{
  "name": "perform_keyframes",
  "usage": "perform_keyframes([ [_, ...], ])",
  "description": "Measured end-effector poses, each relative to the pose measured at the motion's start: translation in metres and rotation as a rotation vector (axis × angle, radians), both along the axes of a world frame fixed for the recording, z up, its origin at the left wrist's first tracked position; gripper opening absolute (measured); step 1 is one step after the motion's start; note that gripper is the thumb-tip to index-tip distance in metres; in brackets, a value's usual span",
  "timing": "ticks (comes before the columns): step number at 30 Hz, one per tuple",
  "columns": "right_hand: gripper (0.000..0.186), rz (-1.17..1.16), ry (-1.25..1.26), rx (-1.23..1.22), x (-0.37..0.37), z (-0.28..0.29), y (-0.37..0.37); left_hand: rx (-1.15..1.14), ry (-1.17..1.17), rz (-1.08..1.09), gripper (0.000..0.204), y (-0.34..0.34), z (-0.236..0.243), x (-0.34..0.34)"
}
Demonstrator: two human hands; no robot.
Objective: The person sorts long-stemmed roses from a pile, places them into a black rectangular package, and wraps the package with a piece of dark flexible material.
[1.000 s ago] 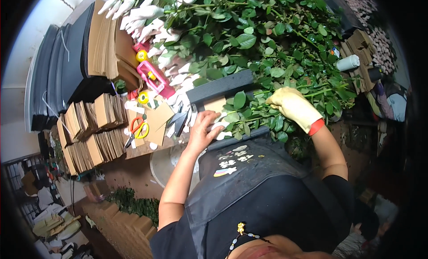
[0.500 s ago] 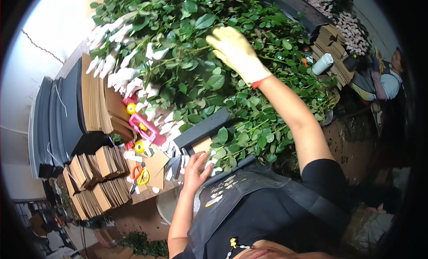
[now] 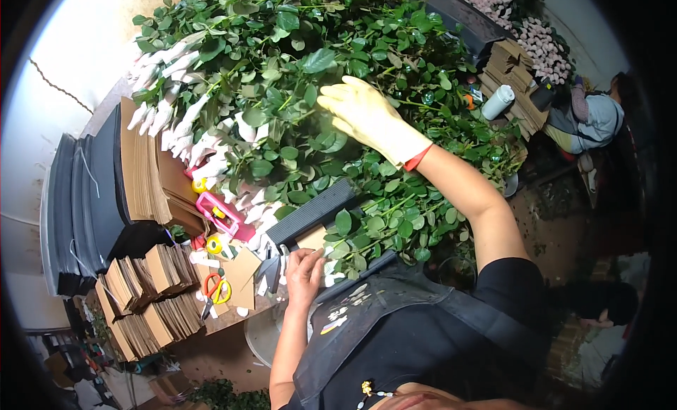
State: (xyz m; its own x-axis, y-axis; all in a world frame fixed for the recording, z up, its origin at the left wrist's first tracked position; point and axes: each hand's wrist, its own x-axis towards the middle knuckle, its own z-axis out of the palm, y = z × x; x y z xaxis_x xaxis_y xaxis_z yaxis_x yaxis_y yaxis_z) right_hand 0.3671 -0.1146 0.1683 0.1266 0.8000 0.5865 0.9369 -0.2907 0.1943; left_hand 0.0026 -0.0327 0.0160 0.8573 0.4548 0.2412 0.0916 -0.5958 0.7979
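My right hand [image 3: 363, 117], in a yellow glove with a red cuff, reaches over a dense pile of leafy green stems [image 3: 261, 71], fingers apart among the leaves. White-sleeved flower heads [image 3: 182, 64] line the pile's left side. My left hand [image 3: 303, 272] has its fingers curled together at the stem ends beside a dark ridged block [image 3: 310, 209] and a piece of brown card [image 3: 310, 237]; what they pinch, if anything, is too small to make out. More leafy stems lie between that block and a dark rail [image 3: 360, 276] near my apron.
Grey sheet stacks [image 3: 95, 198], cardboard stacks [image 3: 148, 283], red-yellow scissors [image 3: 215, 290] and a pink tape dispenser [image 3: 226, 219] are on the left. At right are a white roll [image 3: 497, 103], pink blooms [image 3: 543, 50] and another person [image 3: 589, 121].
My right hand first swung up from the near stems onto the far pile, then came slightly lower, still spread. My left fingers have drawn closer together. The view has shifted.
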Motion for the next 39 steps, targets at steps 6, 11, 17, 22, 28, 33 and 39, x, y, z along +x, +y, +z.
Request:
perform_keyframes([
  [6, 0.025, -0.024, 0.271, -0.092, -0.012, 0.015, 0.009, 0.005, 0.012, -0.012, 0.024, 0.000, 0.001, 0.003],
  [11, 0.028, -0.456, -0.009, -0.506, 0.005, -0.007, 0.044, -0.051, 0.045, 0.022, 0.021, 0.001, -0.001, 0.002],
  [17, 0.021, 0.166, -0.085, 0.215, -0.002, 0.070, 0.016, -0.060, 0.011, 0.026, 0.021, -0.001, -0.005, 0.001],
  [22, 0.029, 0.441, 0.535, 0.236, -0.032, 0.082, -0.020, -0.028, 0.007, 0.015, 0.020, 0.001, -0.004, -0.001],
  [28, 0.016, 0.371, 0.085, 0.065, -0.014, 0.021, -0.074, -0.066, -0.045, 0.006, 0.013, 0.005, -0.017, 0.001],
  [33, 0.021, 0.043, 0.641, -0.292, -0.065, 0.030, -0.123, -0.229, 0.069, 0.051, 0.058, 0.013, -0.041, -0.002],
  [39, 0.025, -0.391, 0.799, -0.370, -0.053, -0.046, -0.160, -0.482, 0.022, 0.074, 0.086, 0.008, -0.015, -0.001],
])
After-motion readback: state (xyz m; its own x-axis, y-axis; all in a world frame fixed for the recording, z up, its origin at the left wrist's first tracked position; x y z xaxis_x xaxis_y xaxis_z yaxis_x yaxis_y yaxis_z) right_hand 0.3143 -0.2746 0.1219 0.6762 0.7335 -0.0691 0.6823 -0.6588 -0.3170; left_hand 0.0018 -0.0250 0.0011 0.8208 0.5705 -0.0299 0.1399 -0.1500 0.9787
